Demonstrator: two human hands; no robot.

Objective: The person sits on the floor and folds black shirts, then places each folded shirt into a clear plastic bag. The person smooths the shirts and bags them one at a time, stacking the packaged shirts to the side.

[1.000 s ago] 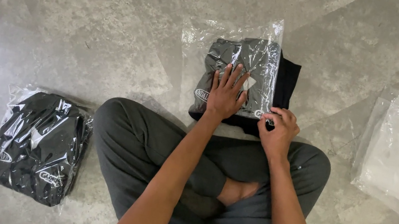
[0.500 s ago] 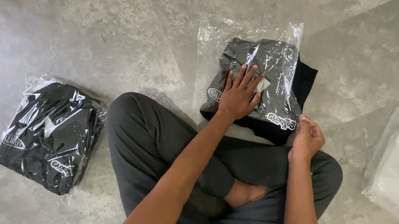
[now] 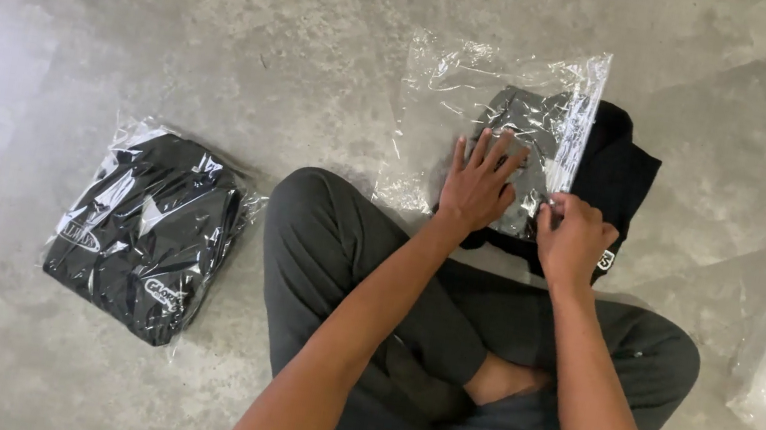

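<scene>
Grey floor, frame centre: my left hand (image 3: pixel 476 187) presses flat on the soft garment (image 3: pixel 612 173); right hand (image 3: pixel 574 236) pinches the slippery bag (image 3: pixel 453 84) edge.

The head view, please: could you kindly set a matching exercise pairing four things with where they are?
1 left hand
2 right hand
3 bagged dark garments
4 clear bag

A on the floor, left of the knee
B pinching the bag's open edge
C flat on the plastic over the folded black garment
D partly around that garment

Pairs: 1-C, 2-B, 3-A, 4-D
</scene>
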